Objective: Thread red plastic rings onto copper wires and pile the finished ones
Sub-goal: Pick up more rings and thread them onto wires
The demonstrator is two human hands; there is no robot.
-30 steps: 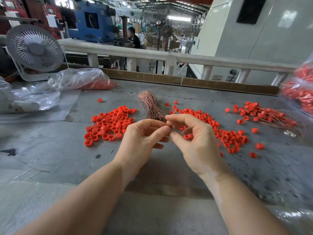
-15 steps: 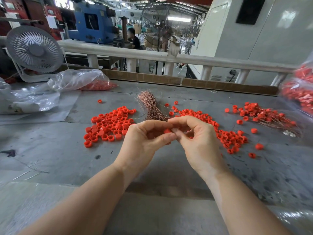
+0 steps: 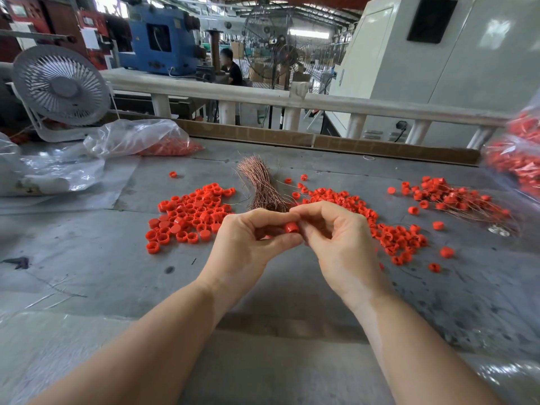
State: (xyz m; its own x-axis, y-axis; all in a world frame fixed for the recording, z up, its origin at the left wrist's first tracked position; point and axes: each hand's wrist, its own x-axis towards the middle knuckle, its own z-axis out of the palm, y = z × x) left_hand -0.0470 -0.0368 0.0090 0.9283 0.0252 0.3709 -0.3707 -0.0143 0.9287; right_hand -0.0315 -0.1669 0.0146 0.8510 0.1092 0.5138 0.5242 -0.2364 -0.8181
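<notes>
- Grey worktable (image 3: 87, 258): bare patch near side, under the forearms; far edge closed by cardboard strip (image 3: 380, 146) and white rail (image 3: 233, 95).
- Left: loose red plastic rings pile (image 3: 190, 214). Centre: copper wire bundle (image 3: 260, 185). Right: second loose ring pile (image 3: 391, 235); finished ringed wires heap (image 3: 458, 200) far right.
- Left hand (image 3: 248, 247) and right hand (image 3: 339, 244) meet above table centre, both pinching one small red plastic ring (image 3: 291, 228) between fingertips.
- Wire in grip: cannot tell.

A grey worktable (image 3: 87, 273) stood before a pale railing (image 3: 263, 97), with a white desk fan (image 3: 60, 86) far left, a blue machine (image 3: 160, 39) beyond, and a cream cabinet (image 3: 438, 59) far right under roof lights.
</notes>
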